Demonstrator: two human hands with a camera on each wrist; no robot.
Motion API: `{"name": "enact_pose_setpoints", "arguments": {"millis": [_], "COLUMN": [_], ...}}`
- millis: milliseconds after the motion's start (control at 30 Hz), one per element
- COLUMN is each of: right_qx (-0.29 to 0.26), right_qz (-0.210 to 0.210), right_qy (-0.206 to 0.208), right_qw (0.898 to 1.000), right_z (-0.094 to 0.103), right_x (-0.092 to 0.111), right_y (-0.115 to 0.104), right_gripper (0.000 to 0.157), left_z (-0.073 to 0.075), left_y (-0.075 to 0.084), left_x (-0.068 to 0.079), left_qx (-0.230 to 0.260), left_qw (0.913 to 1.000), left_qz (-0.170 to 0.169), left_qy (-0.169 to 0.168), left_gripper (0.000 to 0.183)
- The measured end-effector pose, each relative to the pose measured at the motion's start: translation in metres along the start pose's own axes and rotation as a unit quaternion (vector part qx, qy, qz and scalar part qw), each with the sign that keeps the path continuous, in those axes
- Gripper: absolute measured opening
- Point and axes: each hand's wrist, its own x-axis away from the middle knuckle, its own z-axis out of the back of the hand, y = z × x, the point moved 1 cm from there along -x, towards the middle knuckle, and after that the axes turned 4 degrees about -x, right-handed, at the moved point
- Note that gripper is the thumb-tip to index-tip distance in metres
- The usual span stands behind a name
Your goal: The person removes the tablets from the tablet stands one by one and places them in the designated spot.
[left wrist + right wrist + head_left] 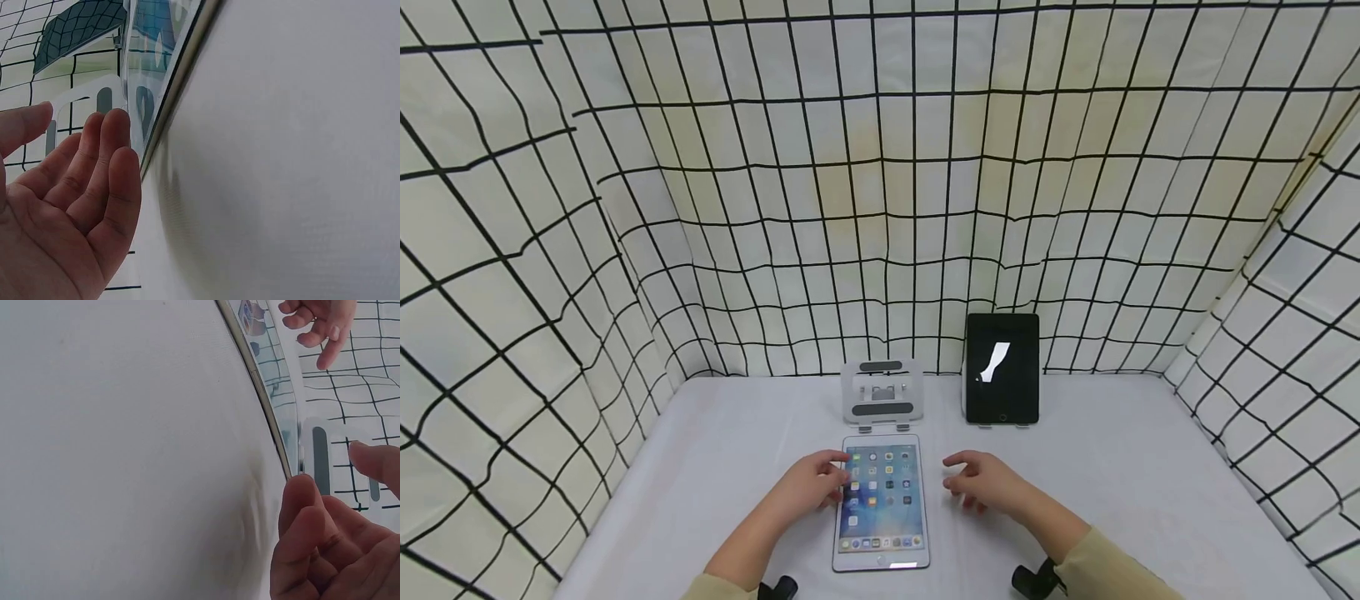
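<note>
A white tablet (882, 500) lies face up on the white table, its screen lit with a blue home page of app icons. My left hand (812, 485) is at its left edge, fingers loosely bent; in the left wrist view the fingertips (117, 128) appear close to that edge, and whether they touch it I cannot tell. On the other side, my right hand (987, 482) hovers a little to the right of the tablet with relaxed fingers and nothing in them. Just beyond the tablet stands a light-coloured stand (882, 392) with dark grip pads.
Toward the back right, a second tablet (1002, 368) with a dark screen leans upright on a support. White walls (895, 192) with a black grid enclose the table (752, 433) at the back and sides. A black wrist device (1036, 579) sits by my right sleeve.
</note>
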Motion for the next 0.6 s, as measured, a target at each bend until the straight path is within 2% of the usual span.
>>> {"name": "enact_pose_setpoints", "arguments": {"millis": [233, 600], "right_qx": [0.013, 0.031], "right_qz": [0.004, 0.022], "right_qy": [0.018, 0.057], "right_qw": [1.000, 0.998], "right_z": [0.007, 0.026], "right_x": [0.002, 0.011], "right_y": [0.005, 0.006], "right_gripper": [0.042, 0.039], "left_z": [-0.003, -0.013], "left_y": [0.012, 0.026], "left_x": [-0.001, -0.011], "left_qx": [-0.007, -0.014], "left_qw": [0.9996, 0.9987], "left_qz": [-0.027, -0.048], "left_qy": [-0.001, 0.001], "left_gripper": [0.039, 0.039]}}
